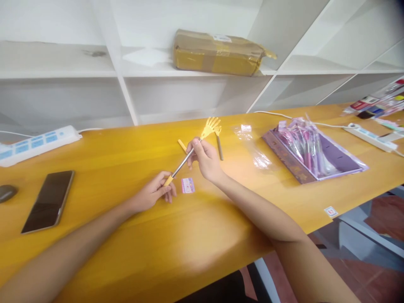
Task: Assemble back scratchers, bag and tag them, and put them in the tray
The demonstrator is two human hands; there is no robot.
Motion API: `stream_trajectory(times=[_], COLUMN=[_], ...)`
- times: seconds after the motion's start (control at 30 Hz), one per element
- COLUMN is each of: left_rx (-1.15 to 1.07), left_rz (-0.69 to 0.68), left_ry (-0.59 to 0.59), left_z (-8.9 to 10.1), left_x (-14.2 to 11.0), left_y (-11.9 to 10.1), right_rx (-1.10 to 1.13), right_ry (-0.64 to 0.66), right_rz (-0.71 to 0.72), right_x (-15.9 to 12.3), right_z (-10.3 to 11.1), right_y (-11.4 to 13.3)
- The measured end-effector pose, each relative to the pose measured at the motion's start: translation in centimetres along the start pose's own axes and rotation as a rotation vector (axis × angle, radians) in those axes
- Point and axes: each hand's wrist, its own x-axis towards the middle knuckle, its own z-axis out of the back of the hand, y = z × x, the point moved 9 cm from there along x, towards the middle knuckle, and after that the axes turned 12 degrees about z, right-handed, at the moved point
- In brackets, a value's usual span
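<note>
A back scratcher [184,162] with a yellow hand-shaped head, a metal rod and a yellow grip is held slantwise over the table. My left hand [159,189] is closed around its yellow grip. Near the head, my right hand [205,158] pinches the metal rod between thumb and fingers. Behind my right hand lies a smaller yellow hand-shaped head on a dark metal rod [220,146]. A yellow stick-like piece [182,146] lies to its left, partly hidden by my fingers. Below the rod, a small pink and purple card [188,185] rests flat on the table.
Clear plastic wrappers [257,151] and a purple box [299,172] of wrapped items lie to the right. A phone [49,202], a mouse [6,192] and a power strip [38,143] are on the left. A taped parcel [217,52] sits on the white shelf behind.
</note>
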Motion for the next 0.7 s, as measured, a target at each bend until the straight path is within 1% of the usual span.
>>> stream_trajectory(times=[0.2, 0.43, 0.7], left_rx=[0.005, -0.005, 0.005], left_rz=[-0.001, 0.012, 0.029], left_ry=[0.001, -0.003, -0.002], left_z=[0.0, 0.1, -0.1], left_x=[-0.1, 0.0, -0.2], left_y=[0.1, 0.3, -0.1], right_rx=[0.016, -0.040, -0.088], right_ry=[0.004, 0.058, 0.068], right_rz=[0.003, 0.045, 0.085], right_x=[0.0, -0.4, -0.8], right_z=[-0.2, -0.7, -1.1], right_y=[0.1, 0.6, 1.2])
